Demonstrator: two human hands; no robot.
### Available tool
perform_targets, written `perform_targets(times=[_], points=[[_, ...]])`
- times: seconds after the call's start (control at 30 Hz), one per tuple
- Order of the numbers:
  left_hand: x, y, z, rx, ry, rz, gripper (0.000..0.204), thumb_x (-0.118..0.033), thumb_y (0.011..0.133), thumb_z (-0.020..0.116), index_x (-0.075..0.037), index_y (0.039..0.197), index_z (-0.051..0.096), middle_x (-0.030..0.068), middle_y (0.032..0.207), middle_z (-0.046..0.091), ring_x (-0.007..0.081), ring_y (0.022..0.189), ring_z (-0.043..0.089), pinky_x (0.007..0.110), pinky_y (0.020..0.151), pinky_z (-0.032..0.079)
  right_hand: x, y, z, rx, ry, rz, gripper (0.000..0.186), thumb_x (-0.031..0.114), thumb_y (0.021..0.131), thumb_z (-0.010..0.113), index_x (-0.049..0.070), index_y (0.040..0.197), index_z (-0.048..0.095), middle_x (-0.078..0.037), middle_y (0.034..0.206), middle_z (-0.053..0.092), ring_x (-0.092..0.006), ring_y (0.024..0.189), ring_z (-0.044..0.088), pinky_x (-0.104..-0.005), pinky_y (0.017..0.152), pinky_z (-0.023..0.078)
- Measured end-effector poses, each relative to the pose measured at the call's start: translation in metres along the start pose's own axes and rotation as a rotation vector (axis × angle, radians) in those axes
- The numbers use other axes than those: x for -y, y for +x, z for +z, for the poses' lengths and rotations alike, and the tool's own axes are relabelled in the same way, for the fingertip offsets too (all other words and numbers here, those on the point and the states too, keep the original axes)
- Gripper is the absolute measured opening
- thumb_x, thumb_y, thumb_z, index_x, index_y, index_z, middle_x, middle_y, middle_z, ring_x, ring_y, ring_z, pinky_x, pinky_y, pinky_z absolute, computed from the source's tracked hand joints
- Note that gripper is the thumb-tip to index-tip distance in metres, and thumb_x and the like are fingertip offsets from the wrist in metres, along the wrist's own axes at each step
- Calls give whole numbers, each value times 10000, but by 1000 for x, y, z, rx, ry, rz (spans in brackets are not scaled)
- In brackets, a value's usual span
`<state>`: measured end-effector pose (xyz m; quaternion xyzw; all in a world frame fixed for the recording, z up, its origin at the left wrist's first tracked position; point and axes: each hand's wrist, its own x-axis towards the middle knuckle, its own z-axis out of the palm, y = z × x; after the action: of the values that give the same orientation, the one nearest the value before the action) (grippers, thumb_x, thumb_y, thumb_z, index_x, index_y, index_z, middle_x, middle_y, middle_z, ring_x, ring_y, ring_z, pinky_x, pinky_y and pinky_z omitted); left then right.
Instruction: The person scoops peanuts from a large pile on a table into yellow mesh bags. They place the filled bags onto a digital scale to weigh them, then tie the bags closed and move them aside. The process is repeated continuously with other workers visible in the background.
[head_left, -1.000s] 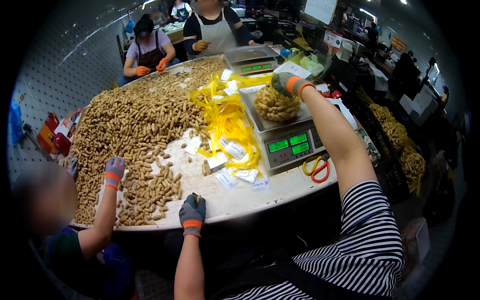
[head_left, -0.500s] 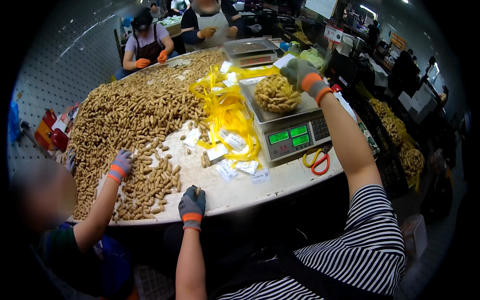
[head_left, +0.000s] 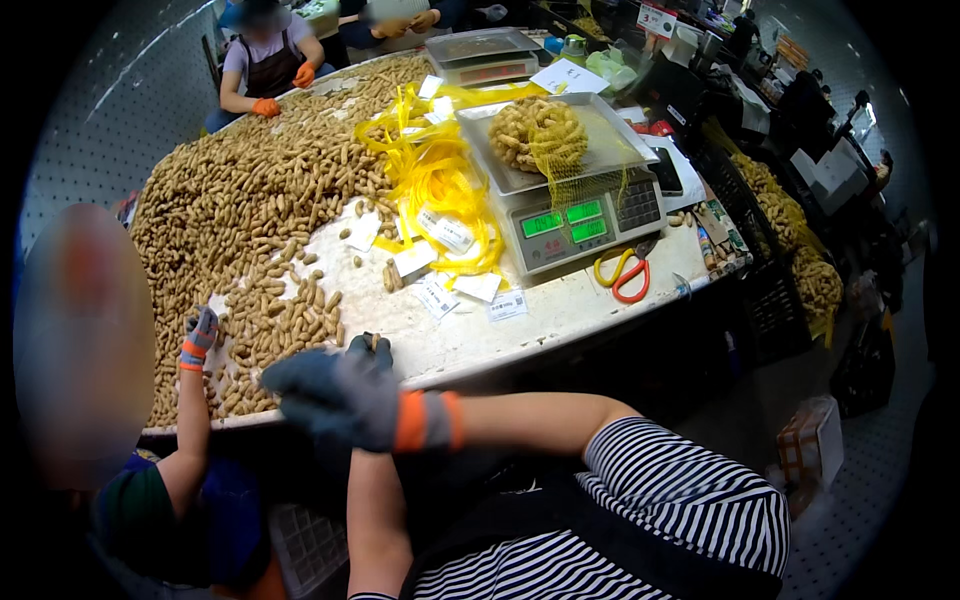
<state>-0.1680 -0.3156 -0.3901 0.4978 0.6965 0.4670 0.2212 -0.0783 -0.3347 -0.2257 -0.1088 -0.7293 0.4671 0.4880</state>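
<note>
Peanuts [head_left: 243, 397] near the tabletop [head_left: 450, 335] edge are risking a knock from my right grip [head_left: 345, 400], closure unclear; my left grip [head_left: 372, 354] is pinching a peanut [head_left: 375, 341]

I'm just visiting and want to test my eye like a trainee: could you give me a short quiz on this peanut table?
1. What rests on the nearer scale?
2. True or false: the scissors lie on the table, beside that scale.
3. Which of the camera wearer's hands partly hides the other: (a) left or (b) right?

Key:
1. A yellow mesh bag of peanuts.
2. True.
3. b: the right hand partly covers the left hand.
</note>
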Motion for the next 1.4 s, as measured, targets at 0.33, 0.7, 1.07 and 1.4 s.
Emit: perform_targets(times=[0.33, 0.7, 1.07, 1.4], points=[[16, 19, 10, 36, 255, 25, 230, -278, 790, 574, -57, 848, 596, 174, 833, 624, 367, 779, 589, 430, 671, 462, -25, -22, 64, 461, -379, 47, 567, 398, 802, 544, 5, 1202, 464, -226, 1105, 547, -363, 910, 578, -400, 778, 469], [9, 28, -36, -252, 588, 158, 396, -311, 701, 669, -75, 1010, 596, 150, 1045, 538, 325, 974, 504, 407, 816, 414, -49, -132, -105, -200, -119, 770, 206, 131, 864, 542, -7, 1006, 600, -45, 777, 622, -94, 679, 564, -222, 619, 458], [18, 115, -77, 119, 995, -283, 874, -682, 644, 566, -287, 1369, 277, 127, 1451, 167, 388, 1321, 130, 583, 1010, 152, -100, -157, -128, -373, -671, 508, 182, 118, 802, 581, 27, 951, 631, -133, 757, 640, -199, 560, 611, -302, 536, 478], [59, 124, -54, -72, 957, -91, 625, -532, 759, 503, -172, 1268, 458, 197, 1302, 413, 369, 1194, 383, 479, 983, 299, -94, -163, -130, -309, -885, 261, 170, 121, 792, 581, 74, 949, 626, -133, 898, 644, -299, 773, 621, -367, 678, 501]])
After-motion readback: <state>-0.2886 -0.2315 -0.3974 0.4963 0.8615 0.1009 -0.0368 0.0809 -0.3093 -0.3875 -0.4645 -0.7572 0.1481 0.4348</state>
